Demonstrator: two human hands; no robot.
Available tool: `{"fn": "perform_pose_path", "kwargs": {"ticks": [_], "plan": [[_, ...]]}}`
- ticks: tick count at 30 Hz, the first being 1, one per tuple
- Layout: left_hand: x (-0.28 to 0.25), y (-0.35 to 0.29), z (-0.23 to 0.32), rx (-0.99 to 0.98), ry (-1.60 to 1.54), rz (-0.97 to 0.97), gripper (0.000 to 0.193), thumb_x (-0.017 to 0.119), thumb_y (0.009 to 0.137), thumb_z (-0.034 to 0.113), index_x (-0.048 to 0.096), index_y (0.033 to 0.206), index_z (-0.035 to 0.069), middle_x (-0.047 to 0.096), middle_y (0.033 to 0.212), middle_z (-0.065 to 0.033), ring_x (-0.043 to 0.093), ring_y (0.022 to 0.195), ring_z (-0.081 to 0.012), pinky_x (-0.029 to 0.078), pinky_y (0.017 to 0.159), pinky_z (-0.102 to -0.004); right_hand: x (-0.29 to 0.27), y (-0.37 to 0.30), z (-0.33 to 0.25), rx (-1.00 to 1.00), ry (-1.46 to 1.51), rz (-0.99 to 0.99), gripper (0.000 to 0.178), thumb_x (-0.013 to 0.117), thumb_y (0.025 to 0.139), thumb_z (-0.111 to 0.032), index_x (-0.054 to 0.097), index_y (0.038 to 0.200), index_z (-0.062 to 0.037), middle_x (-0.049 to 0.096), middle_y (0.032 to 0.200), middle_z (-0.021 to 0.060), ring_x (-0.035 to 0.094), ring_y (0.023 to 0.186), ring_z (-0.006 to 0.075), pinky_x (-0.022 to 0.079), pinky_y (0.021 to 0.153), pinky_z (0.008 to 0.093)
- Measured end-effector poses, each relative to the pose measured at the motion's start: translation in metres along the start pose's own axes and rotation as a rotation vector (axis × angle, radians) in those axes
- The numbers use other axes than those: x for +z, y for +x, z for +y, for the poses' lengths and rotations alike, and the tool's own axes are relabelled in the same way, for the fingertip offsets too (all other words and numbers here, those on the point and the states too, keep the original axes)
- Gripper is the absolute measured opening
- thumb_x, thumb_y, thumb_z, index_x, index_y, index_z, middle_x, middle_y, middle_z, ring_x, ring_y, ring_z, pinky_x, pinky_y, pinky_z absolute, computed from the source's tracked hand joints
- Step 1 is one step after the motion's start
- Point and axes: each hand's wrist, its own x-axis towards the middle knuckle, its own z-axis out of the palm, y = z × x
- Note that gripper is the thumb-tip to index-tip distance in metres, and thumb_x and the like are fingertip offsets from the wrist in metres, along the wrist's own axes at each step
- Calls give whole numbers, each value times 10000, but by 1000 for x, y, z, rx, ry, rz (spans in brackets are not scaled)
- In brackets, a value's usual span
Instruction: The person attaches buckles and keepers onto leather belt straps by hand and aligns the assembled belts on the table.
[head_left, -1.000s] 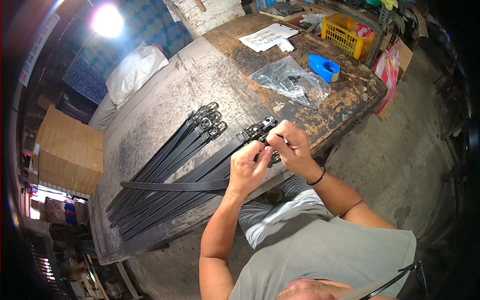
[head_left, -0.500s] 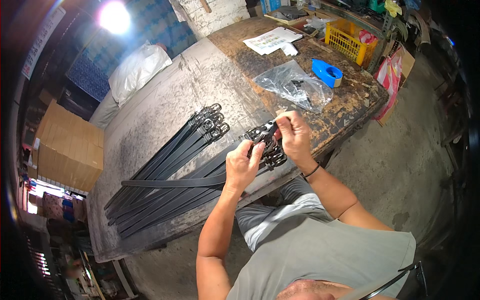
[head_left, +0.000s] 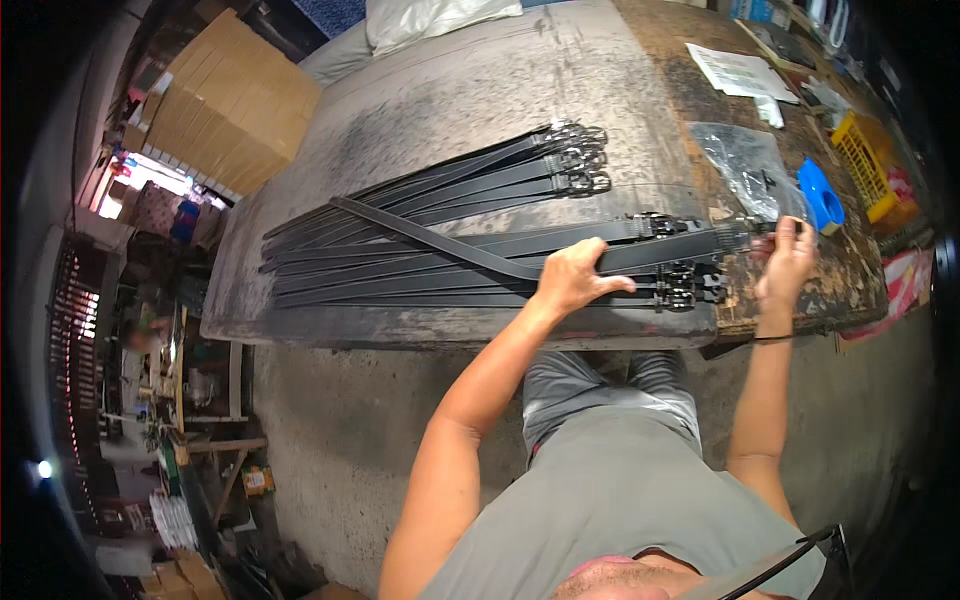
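One black belt [head_left: 665,252] lies slantwise over the other belts, its plain end reaching to the far left. My left hand [head_left: 578,278] is closed around its strap, the thumb sticking out to the right. At the strap's right end, my right hand [head_left: 788,268] pinches the buckle end [head_left: 738,236], which is blurred by motion. Beneath and beside it is a near bundle of belts [head_left: 440,290] with metal buckles [head_left: 680,288] at the right. Farther back lies a second fanned bundle of belts [head_left: 470,165], its buckles [head_left: 582,160] also pointing right.
On the worn table [head_left: 480,85] at the right lie a clear plastic bag [head_left: 740,165], a blue tape dispenser [head_left: 820,197] and paper sheets [head_left: 738,72]. A yellow basket [head_left: 862,165] stands beyond. Stacked cardboard [head_left: 225,105] rises at the far left; a white sack [head_left: 430,20] sits at the back.
My right hand has moved right, drawing the buckle end away from the left hand. The left hand now sits farther along the strap from the buckle. The view has turned and shifted left.
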Motion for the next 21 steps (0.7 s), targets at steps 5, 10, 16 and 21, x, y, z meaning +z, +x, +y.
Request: {"fn": "perform_pose_path", "kwargs": {"ticks": [5,10,16,21], "plan": [[-57,-49,-82,-41,283,-19,685,758,539,578,621,905,15,644,888,-133,629,832,-296,507,723,-370,-8,37,28,113,-114,-41,163,524,938,-215,483,979,-63,529,714,41,596,525,142,517,433,275],[-111,-72,-149,12,573,123,637,674,514,660,547,724,73,497,680,-67,520,657,-267,397,584,-376,33,24,45,148,-169,-111,173,561,912,-228,505,914,-64,556,666,44,553,471,102,459,390,244],[-146,-82,-185,-120,651,-16,714,660,483,697,610,866,97,523,813,-64,527,827,-271,413,742,-385,53,-1,47,118,-437,-366,197,607,858,-201,538,930,-31,610,669,84,530,450,118,420,424,263],[-122,-29,-165,-74,428,72,550,742,661,482,630,1006,69,594,999,-126,544,980,-322,436,860,-421,11,28,61,-260,-689,-217,238,664,815,-227,601,924,-26,638,827,113,607,762,203,475,700,320]]}}
